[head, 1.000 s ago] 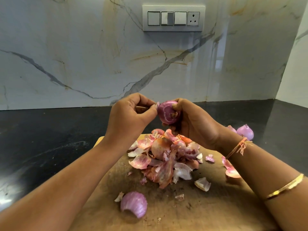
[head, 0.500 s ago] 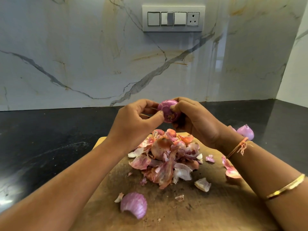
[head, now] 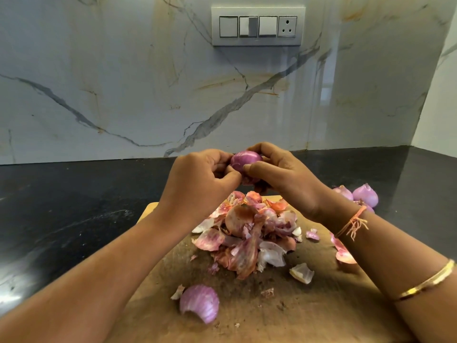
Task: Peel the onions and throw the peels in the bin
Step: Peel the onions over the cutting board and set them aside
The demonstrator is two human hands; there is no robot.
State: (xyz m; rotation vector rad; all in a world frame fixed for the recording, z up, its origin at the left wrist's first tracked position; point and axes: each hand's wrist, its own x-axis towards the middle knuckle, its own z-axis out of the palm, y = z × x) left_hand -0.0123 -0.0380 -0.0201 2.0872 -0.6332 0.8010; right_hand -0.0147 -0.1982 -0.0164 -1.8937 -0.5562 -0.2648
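A small purple onion (head: 244,160) is held up above the wooden cutting board (head: 309,305). My right hand (head: 279,177) grips it from the right, thumb across its front. My left hand (head: 197,179) has its fingers curled against the onion's left side, thumb tip at its lower edge. Below the hands lies a heap of pink and white peels (head: 249,233) on the board. A curved purple peel piece (head: 199,302) lies nearer to me. Peeled onions (head: 364,194) sit on the counter to the right, partly behind my right wrist. No bin is in view.
The board rests on a black stone counter (head: 61,214) against a marble wall with a switch panel (head: 258,26). Loose peel scraps (head: 301,273) and a pink piece (head: 342,253) lie to the right on the board.
Both hands have risen slightly and closed in on the onion. The onion has been turned so its smooth side shows instead of its root end.
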